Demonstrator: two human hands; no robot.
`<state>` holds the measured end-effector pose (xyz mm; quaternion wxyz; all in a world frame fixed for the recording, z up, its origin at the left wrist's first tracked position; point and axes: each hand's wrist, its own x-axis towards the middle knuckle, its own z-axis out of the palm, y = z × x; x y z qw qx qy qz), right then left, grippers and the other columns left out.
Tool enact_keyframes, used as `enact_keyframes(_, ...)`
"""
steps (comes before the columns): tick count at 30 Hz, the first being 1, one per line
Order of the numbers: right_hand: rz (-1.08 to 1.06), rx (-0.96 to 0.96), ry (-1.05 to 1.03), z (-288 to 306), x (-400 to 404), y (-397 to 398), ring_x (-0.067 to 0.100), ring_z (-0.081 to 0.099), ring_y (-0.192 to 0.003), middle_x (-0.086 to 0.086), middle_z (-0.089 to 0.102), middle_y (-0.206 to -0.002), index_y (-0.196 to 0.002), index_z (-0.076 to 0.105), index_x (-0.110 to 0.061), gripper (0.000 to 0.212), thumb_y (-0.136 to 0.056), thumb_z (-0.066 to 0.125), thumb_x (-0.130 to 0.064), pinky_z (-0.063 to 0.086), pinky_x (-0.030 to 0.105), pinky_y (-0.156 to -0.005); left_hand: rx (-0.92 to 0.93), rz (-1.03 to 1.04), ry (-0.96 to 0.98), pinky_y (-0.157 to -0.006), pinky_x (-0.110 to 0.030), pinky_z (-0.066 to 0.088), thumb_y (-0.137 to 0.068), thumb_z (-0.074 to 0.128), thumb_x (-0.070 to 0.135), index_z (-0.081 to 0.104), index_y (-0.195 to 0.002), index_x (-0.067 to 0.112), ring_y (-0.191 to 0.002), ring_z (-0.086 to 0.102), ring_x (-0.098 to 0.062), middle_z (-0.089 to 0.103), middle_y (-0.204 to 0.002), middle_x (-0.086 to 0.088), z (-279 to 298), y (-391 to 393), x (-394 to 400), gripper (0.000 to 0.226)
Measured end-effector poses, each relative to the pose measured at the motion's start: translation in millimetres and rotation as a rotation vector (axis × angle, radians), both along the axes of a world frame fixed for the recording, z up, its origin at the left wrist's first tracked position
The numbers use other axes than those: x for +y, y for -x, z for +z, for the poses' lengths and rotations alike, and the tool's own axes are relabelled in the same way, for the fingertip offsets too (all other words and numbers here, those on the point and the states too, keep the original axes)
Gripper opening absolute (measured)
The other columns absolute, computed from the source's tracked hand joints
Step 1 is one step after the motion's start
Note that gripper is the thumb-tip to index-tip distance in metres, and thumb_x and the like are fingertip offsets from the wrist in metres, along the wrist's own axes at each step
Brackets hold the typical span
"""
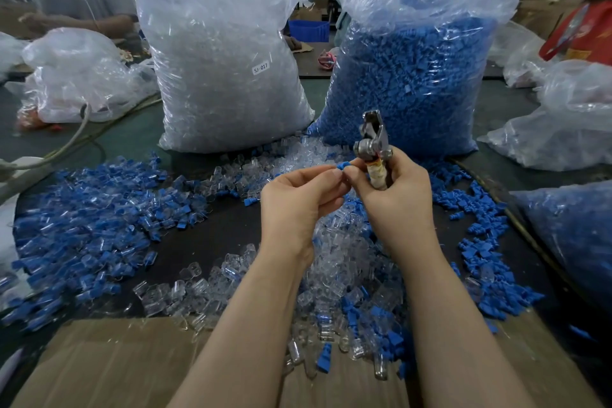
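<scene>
**Blue cap pinched between two hands**

At far left a crumpled film bag (76, 76) slumps on the dark surface (215, 232). In front of it spreads a heap (92, 219) of clear shells plugged with blue. Next stands a tall clear bag (225, 76), labelled SJ 017 and packed with glossy transparent shells. The left hand (298, 195) has its fingers curled, thumb and forefinger pinching a small blue cap (341, 165), held above the surface between both hands. Loose shells (337, 258) pile beneath. The right hand (394, 195) pinches the cap's other side, and its remaining fingers wrap the taped handle of a metal tool (374, 139), head upright. Behind, a blue bag (410, 83) holds matte blue caps.
</scene>
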<state>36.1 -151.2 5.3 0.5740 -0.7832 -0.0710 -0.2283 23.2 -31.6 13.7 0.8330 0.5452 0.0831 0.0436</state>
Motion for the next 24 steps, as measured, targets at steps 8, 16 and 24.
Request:
enact_keyframes(8, -0.032, 0.005, 0.038, 2, 4, 0, 0.017, 0.065, -0.072, -0.01, 0.068, -0.075, -0.08, 0.064, -0.024, 0.014, -0.076, 0.066, -0.038, 0.054, 0.05, -0.07, -0.116, 0.098, -0.127, -0.065, -0.023, 0.057, -0.083, 0.073, 0.0, 0.075, -0.082, 0.006, -0.074, 0.074, -0.018, 0.075, -0.076, -0.011, 0, 1, -2, 0.007)
enact_keyframes(16, -0.029, 0.023, 0.091, 1, 2, -1, 0.021, 0.064, -0.071, -0.004, 0.067, -0.07, -0.083, 0.067, -0.019, 0.015, -0.08, 0.066, -0.033, 0.053, 0.051, -0.068, -0.224, 0.187, -0.375, -0.067, -0.024, 0.059, -0.08, 0.077, 0.004, 0.076, -0.079, 0.015, -0.073, 0.074, -0.013, 0.075, -0.072, 0.001, -5, 0, -3, 0.011)
enact_keyframes(24, 0.12, 0.148, 0.063, 2, -6, -2, 0.02, 0.068, -0.08, -0.006, 0.072, -0.079, -0.084, 0.07, -0.03, 0.01, -0.085, 0.066, -0.02, 0.057, 0.05, -0.078, -0.201, 0.226, -0.382, -0.063, -0.02, 0.056, -0.081, 0.078, 0.007, 0.073, -0.075, 0.018, -0.069, 0.073, -0.012, 0.074, -0.069, 0.001, -5, -1, 1, 0.013)
